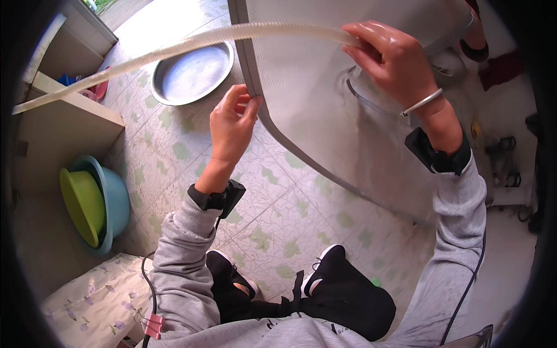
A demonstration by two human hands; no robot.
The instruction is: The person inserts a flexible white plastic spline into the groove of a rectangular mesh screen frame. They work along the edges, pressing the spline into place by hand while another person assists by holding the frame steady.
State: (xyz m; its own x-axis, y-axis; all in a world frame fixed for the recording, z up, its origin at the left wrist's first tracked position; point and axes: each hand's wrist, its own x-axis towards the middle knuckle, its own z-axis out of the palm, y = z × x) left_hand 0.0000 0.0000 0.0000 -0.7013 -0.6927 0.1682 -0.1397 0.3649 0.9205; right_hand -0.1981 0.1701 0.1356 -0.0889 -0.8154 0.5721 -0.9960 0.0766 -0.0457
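Observation:
A pale, ribbed, hose-like length (191,43) stretches across the upper view from the far left. My right hand (391,58), with a white bangle on its wrist, is closed around the right end of it. Beneath hangs a translucent mesh curtain (307,87) with a dark grey bound edge. My left hand (231,122) has its thumb and fingers pinched at that edge. Its fingertips are partly hidden, as is the end of the hose-like length inside my right hand.
A round metal basin (194,74) sits on the patterned tile floor beyond my left hand. Green (83,206) and blue (118,200) basins lean together by the cabinet (75,107) at left. Flowered cloth (96,304) lies at lower left. Another person's foot (476,43) shows at upper right.

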